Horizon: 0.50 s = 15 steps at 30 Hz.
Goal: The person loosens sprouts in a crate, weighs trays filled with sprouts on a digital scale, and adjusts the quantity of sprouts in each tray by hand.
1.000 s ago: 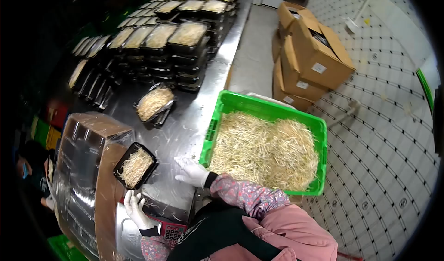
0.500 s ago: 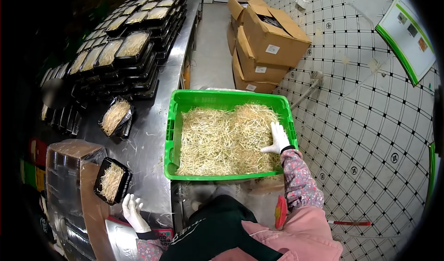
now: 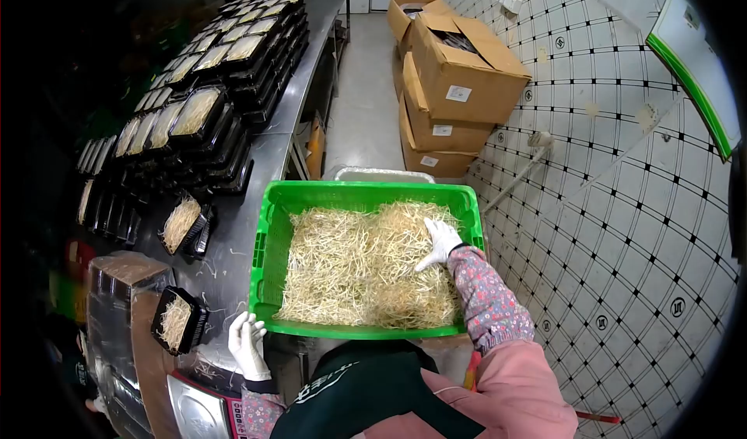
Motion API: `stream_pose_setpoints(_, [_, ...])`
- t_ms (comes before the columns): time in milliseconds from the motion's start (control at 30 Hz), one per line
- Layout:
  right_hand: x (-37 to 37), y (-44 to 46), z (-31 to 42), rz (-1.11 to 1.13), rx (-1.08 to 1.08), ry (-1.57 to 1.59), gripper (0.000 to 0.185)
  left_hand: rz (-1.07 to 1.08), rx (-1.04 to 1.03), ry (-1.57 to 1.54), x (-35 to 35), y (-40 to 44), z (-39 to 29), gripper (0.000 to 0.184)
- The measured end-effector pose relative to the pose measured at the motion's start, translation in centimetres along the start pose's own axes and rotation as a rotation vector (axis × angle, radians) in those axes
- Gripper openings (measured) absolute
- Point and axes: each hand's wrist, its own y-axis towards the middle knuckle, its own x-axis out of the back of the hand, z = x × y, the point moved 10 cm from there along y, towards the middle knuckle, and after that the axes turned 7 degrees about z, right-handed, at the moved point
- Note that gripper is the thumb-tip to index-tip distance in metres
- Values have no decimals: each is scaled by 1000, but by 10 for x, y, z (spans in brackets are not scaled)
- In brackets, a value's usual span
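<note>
My right hand (image 3: 440,244), in a white glove, rests on the bean sprouts (image 3: 334,260) at the right side of the green crate (image 3: 366,333). Its fingers are apart and I see nothing held. Beside the crate's lower left corner is my left hand (image 3: 247,344), also gloved, with fingers curled loosely and nothing visible in them. To its left a black tray of sprouts (image 3: 176,322) stands on the metal table (image 3: 268,155). Another tray (image 3: 182,223), filled with sprouts, lies farther back. A scale (image 3: 198,408) sits below my left hand.
Stacks of packed trays (image 3: 194,112) cover the table's far left. Cardboard boxes (image 3: 475,81) are piled beyond the crate, near the tiled wall (image 3: 591,229). A plastic-wrapped carton (image 3: 117,322) is at the left, and part of another person (image 3: 70,369) shows at the lower left edge.
My right hand has gone from beside the crate's left edge onto the sprouts inside. My left hand has moved away from the near tray toward the crate's corner. The view has shifted.
</note>
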Motion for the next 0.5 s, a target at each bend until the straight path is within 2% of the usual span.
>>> stream_pose_setpoints(100, [0,-39,8,-179,107,61,120,23,23,50,-35,1,9,26])
stream_pose_setpoints(167, [-4,-61,10,-282,162,24,116,42,43,52,-53,2,19,25])
stream_pose_setpoints(300, [0,-49,9,-263,204,-37,128,122,67,20,-94,3,28,23])
stream_pose_setpoints(367, [8,-22,5,-117,165,-98,146,125,80,77,-106,4,24,22])
stream_pose_setpoints(467, [17,12,2,26,187,-97,155,130,71,79,-114,5,17,20])
stream_pose_setpoints(500, [17,17,1,47,198,-71,152,120,70,87,-111,5,17,21])
